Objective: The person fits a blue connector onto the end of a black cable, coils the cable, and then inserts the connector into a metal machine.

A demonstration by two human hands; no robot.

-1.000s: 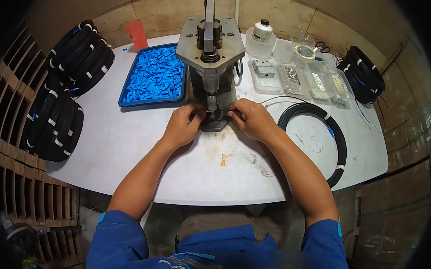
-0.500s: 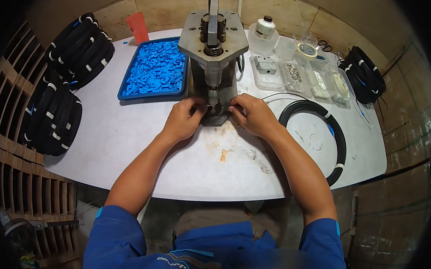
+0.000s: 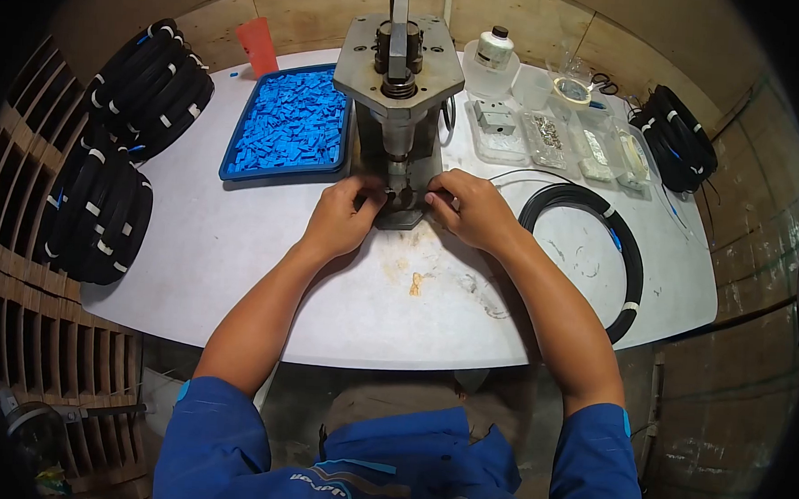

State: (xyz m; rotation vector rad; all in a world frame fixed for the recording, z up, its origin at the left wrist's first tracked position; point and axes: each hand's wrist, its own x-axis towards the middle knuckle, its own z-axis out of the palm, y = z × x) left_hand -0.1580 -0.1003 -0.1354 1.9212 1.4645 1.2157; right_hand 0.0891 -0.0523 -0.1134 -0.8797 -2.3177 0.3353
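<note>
A grey metal bench press (image 3: 396,105) stands on the white table in front of me, its narrow ram coming down over a small base. At the left of that base is my left hand (image 3: 343,215), thumb and fingers curled into a pinch. My right hand (image 3: 469,210) is closed the same way at the base's right side. Whatever lies between the fingertips is too small or hidden to make out. Just right of my right hand lies a coil of black cable (image 3: 634,275) with white ties and a blue piece; a strand of it passes behind that hand.
A dark blue tray (image 3: 281,177) of small blue parts (image 3: 293,122) sits left of the press. Black cable coils (image 3: 99,211) are stacked at the left edge, with another bundle (image 3: 676,142) at far right. Clear boxes (image 3: 545,141), a white bottle (image 3: 494,48) and a red cup (image 3: 257,47) stand behind.
The view has shifted very slightly. Both hands stay at the press base in nearly the same pose, and the press looks unchanged.
</note>
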